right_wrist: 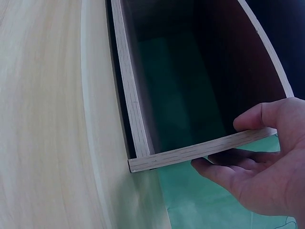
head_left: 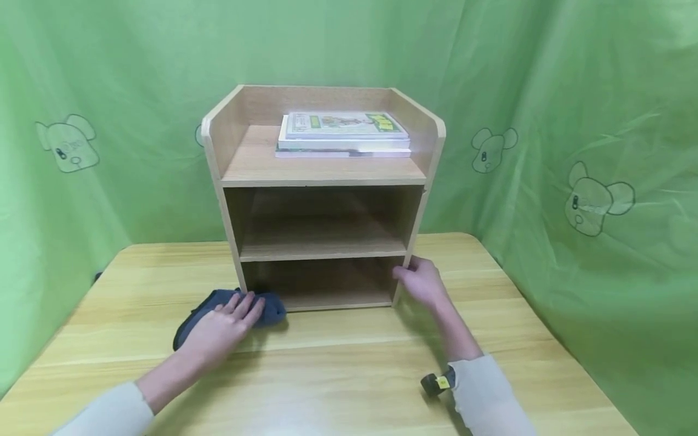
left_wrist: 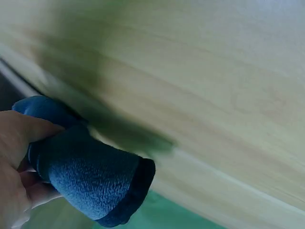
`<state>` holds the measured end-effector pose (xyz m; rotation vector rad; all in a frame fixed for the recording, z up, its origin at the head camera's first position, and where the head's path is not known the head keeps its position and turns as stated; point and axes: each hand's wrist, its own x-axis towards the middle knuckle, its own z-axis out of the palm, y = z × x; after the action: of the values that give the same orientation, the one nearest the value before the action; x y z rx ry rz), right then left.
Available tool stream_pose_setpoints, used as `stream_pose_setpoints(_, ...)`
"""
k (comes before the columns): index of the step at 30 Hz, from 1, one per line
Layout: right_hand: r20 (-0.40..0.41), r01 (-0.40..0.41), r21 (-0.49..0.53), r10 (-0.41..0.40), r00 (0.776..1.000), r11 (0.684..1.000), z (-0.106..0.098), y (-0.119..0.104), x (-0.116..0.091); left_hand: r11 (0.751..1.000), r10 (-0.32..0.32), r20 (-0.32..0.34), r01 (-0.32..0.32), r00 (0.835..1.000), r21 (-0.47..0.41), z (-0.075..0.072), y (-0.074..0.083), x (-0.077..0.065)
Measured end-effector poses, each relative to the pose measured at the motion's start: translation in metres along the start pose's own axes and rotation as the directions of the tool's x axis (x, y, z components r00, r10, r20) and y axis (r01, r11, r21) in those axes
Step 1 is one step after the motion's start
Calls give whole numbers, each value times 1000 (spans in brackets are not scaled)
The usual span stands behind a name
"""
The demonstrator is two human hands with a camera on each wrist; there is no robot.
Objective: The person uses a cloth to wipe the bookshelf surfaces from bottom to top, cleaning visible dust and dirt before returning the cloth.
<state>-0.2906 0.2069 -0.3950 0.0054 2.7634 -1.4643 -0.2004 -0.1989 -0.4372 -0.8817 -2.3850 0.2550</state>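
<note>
A small wooden shelf unit (head_left: 322, 171) stands on the table. My left hand (head_left: 218, 333) holds a dark blue cloth (head_left: 271, 310) at the unit's lower left corner. In the left wrist view the thumb lies over the fuzzy, bunched cloth (left_wrist: 90, 176), with fingers behind it. My right hand (head_left: 428, 286) grips the unit's right side panel low down. The right wrist view shows the thumb inside the panel (right_wrist: 190, 151) and the fingers outside. Whether the cloth touches the panel is hard to tell.
Several books (head_left: 346, 144) lie stacked on the unit's top shelf. The wooden table (head_left: 327, 375) extends in front and to both sides. A green curtain (head_left: 349, 42) with animal drawings hangs behind and at the sides. A dark device (head_left: 433, 384) sits at the right wrist.
</note>
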Motion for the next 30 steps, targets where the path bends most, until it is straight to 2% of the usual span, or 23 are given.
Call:
stream_pose_setpoints(2,1,1,-6,-1,1000,1000,0,1,-1,1000,-5,65,5,998,10,3,5,2)
stream_pose_setpoints(5,-5,-2,-11,2,1000,1000,-1,3,-1,1000,-25,84,25,996,6,5,11,7)
stream_pose_setpoints(8,-17,-3,-14,3,1000,1000,-2,4,-2,1000,-17,57,16,998,16,8,12,10)
stream_pose_setpoints(13,-20,5,6,-5,1000,1000,-1,4,-4,993,87,-7,-86,996,87,12,9,12)
stream_pose_setpoints(17,-18,1,11,-1,1000,1000,2,5,-5,984,145,-101,-133,984,116,10,3,15)
stream_pose_setpoints(20,-17,-1,14,1,1000,1000,3,5,-4,980,170,-206,-145,964,133,3,-6,19)
stream_pose_setpoints(24,-20,8,-1,-8,1000,1000,2,3,-2,975,195,-350,-143,916,170,-16,-22,27)
stream_pose_setpoints(27,-21,17,-14,-17,1000,1000,1,1,-1,970,210,-410,-137,887,200,-33,-35,33)
stream_pose_setpoints(30,-17,21,-8,-21,1000,1000,0,0,-2,964,232,-428,-148,873,221,-47,-43,38)
